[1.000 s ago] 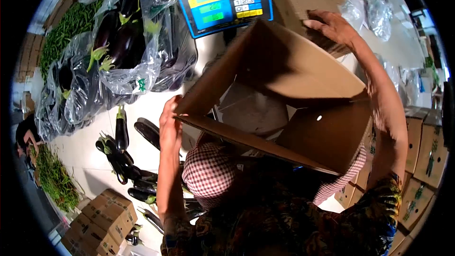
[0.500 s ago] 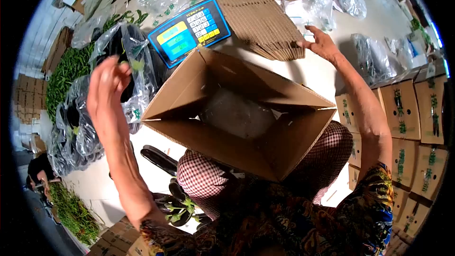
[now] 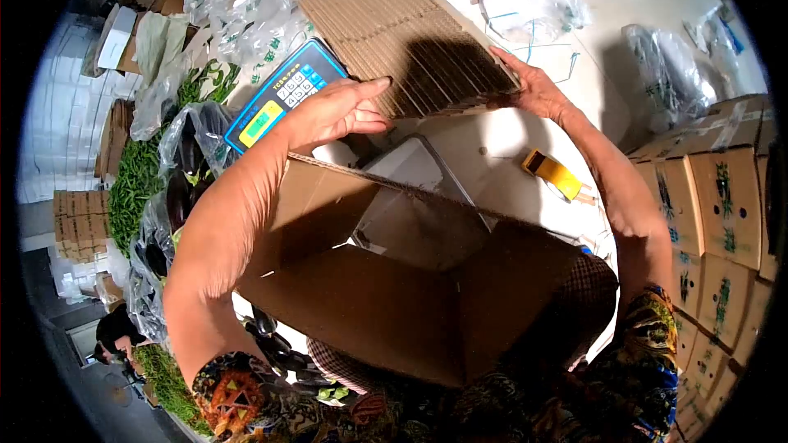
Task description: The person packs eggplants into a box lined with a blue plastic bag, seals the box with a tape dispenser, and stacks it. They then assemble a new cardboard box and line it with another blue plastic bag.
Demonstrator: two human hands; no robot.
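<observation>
I'm likely reaching for twelve o'clock's cardboard stack [image 3: 394, 16]: left hand [image 3: 335, 115] spread, right hand [image 3: 538, 92] (clamped? can't tell) edgeside; a firm pinch seems needed.

A brown cardboard stack [image 3: 394, 25] slants beyond an open box [image 3: 369, 303].

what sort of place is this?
Probably a produce packing area: stacked printed cartons, a heap of green produce, and a blue-framed keypad panel, likely a scale's.
</observation>
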